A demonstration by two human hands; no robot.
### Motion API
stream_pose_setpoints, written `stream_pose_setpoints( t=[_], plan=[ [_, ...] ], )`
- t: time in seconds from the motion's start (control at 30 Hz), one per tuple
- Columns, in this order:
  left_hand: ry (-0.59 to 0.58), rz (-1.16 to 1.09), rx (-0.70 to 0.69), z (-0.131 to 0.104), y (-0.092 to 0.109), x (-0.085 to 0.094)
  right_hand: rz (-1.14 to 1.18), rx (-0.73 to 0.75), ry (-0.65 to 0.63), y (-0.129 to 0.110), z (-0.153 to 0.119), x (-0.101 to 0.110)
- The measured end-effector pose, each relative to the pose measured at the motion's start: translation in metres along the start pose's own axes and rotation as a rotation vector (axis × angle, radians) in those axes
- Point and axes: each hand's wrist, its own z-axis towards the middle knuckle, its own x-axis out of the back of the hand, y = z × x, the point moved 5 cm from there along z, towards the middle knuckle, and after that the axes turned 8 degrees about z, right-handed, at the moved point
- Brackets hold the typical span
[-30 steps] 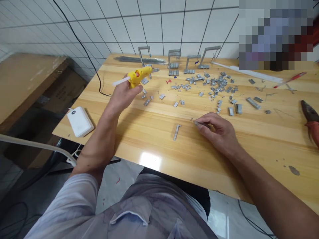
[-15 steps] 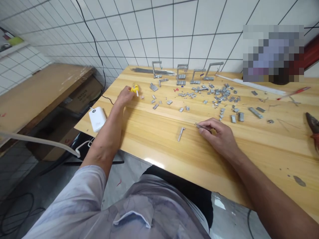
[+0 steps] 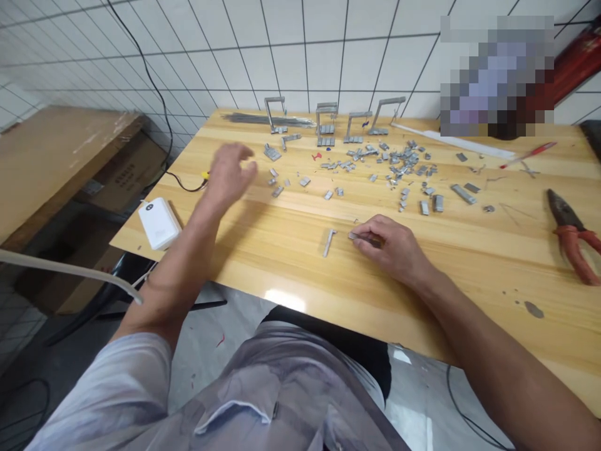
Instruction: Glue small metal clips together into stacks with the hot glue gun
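1. The L-shaped grey piece (image 3: 328,244) lies on the surface (image 3: 263,250) just left of the right hand (image 3: 387,247), apart from its fingertips.
2. Its long axis runs away from the person, the far end leaning slightly right; the short leg at that end points toward the right hand's grip.
3. That grip is closed on a small grey strip (image 3: 352,235), pinched between thumb and fingers, its tip protruding leftward.
4. The right hand is clearly nearer. The left hand (image 3: 231,172), blurred, is well apart to the left, fingers spread and seemingly holding nothing; a yellow item (image 3: 205,176) shows beside it, mostly hidden.
5. The surface is pale, glossy wood; loose grey pieces (image 3: 410,160) lie scattered farther back, with upright grey frames (image 3: 389,101) behind.
6. Pliers (image 3: 566,219) lie far right, a white device (image 3: 159,224) left; a tiled wall (image 3: 323,62) backs everything.
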Motion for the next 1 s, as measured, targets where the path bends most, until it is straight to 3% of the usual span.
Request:
stream_pose_setpoints(
  t=[0.13,0.23,0.33,0.53,0.67,0.8,1.0],
  plan=[
    [-0.441,-0.145,-0.322,-0.060,0.113,-0.029,-0.031,-0.014,0.012,0.000,0.000,0.001],
    [-0.658,-0.137,-0.317,-0.089,0.153,-0.042,-0.049,-0.026,0.038,0.000,0.001,0.005],
    [-0.775,-0.025,-0.248,-0.099,0.162,-0.048,-0.050,-0.031,0.060,0.000,0.001,0.006],
    [-0.797,0.085,-0.235,-0.099,0.170,-0.049,-0.017,-0.050,0.055,0.003,0.002,0.005],
    [-0.736,-0.117,-0.154,-0.098,0.164,-0.050,-0.002,-0.056,0.076,-0.001,0.003,0.007],
    [-0.632,-0.489,-0.088,-0.097,0.154,-0.057,0.009,-0.088,0.153,-0.006,0.004,0.013],
    [-0.623,-0.870,-0.003,-0.099,0.153,-0.070,0.077,-0.164,0.193,-0.007,0.004,0.017]
  ],
)
